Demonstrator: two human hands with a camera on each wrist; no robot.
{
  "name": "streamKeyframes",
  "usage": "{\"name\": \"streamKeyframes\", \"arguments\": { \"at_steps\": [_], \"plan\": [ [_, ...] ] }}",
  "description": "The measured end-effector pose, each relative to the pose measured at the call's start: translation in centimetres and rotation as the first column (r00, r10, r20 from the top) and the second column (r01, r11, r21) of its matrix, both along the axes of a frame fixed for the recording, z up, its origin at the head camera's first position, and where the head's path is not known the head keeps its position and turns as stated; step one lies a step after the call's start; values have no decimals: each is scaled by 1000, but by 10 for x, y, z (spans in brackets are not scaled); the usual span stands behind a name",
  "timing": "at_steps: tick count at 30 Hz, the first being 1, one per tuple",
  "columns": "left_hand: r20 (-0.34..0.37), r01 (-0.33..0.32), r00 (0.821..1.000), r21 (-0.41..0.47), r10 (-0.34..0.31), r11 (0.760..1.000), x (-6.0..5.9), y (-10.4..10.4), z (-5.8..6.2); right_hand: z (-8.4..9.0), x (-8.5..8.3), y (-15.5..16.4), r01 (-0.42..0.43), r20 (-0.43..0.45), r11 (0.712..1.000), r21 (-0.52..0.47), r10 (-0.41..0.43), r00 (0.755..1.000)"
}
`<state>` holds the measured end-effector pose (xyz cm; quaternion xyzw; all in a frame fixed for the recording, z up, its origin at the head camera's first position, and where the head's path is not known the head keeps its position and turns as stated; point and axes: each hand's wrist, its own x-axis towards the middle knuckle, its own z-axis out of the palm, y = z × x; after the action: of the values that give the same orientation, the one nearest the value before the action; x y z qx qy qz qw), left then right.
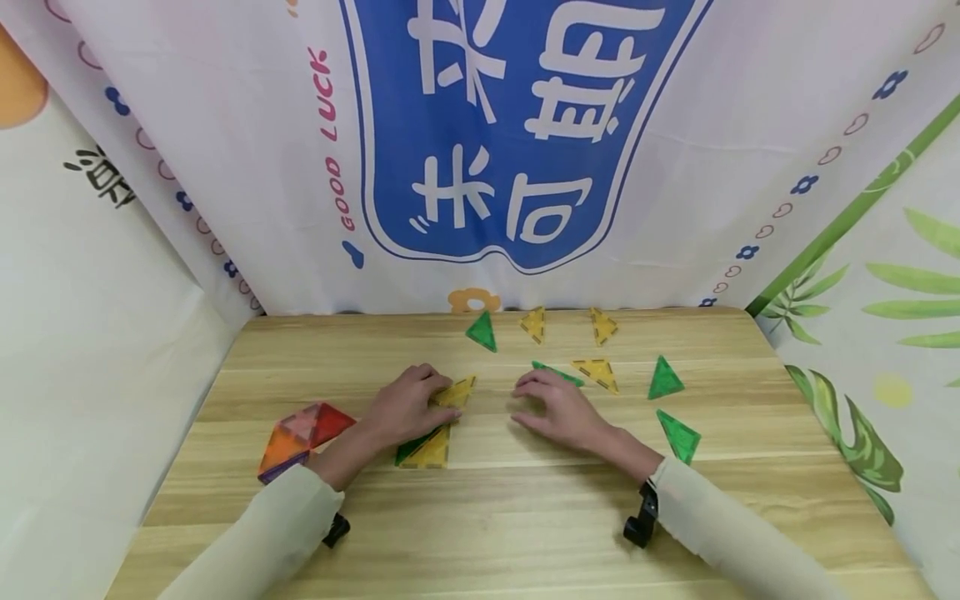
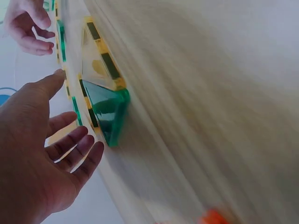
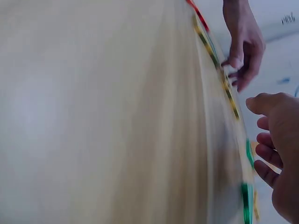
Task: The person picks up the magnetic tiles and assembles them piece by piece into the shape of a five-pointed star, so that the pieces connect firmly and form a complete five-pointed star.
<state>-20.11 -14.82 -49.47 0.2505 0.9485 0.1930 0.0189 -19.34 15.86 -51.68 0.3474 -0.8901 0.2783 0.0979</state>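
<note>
In the lower centre of the head view a small cluster of flat magnetic tiles is lying on the wooden table [image 1: 525, 517]: a yellow triangle tile [image 1: 457, 391] above, and a green-and-yellow pair [image 1: 426, 448] just below it. The left hand [image 1: 405, 407] is resting over this cluster, fingertips touching the upper yellow tile; in the left wrist view the fingers [image 2: 77, 149] are looking relaxed and spread, not closed around anything. The right hand [image 1: 558, 410] is lying flat just right of centre, fingers loose and holding nothing, with its fingertips near a green triangle tile [image 1: 558, 374] and a yellow triangle tile [image 1: 597, 372] beside that. More green and yellow triangles are scattered toward the upper right, and a red-orange tile shape [image 1: 300, 435] is sitting at the left. To do this step well, I think the left hand should be keeping the cluster flat and steady while one new tile is sliding in edge to edge, so the magnets are not flipping it.
</note>
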Motion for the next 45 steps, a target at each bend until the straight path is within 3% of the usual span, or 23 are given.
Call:
{"name": "streamKeyframes", "arguments": {
  "at_steps": [9, 14, 23, 32, 37, 41, 45],
  "plan": [
    [48, -63, 996, -101, 68, 993, -8, 22, 0, -1, -19, 38, 166, 16, 986, 24, -167, 986],
    [20, -61, 998, -118, 64, 991, -8, 27, -2, -6, -23, 47, 207, 22, 978, 32, -208, 978],
    [21, 7, 1000, -65, -5, 998, -13, 27, -5, -13, -26, 50, 194, 9, 980, 47, -194, 981],
    [59, 95, 993, 69, -99, 993, -23, 15, -7, -8, -23, 54, 107, 91, 992, 72, -113, 989],
    [80, 40, 996, 104, -48, 994, -25, 11, -5, -7, -20, 59, 134, 90, 988, 79, -141, 986],
    [87, -16, 996, 82, 8, 997, -25, 8, -3, -7, -20, 61, 176, 85, 981, 79, -183, 980],
    [95, 0, 995, 59, -6, 998, -28, 6, -4, -7, -21, 61, 168, 80, 982, 89, -175, 981]
  ]
}}
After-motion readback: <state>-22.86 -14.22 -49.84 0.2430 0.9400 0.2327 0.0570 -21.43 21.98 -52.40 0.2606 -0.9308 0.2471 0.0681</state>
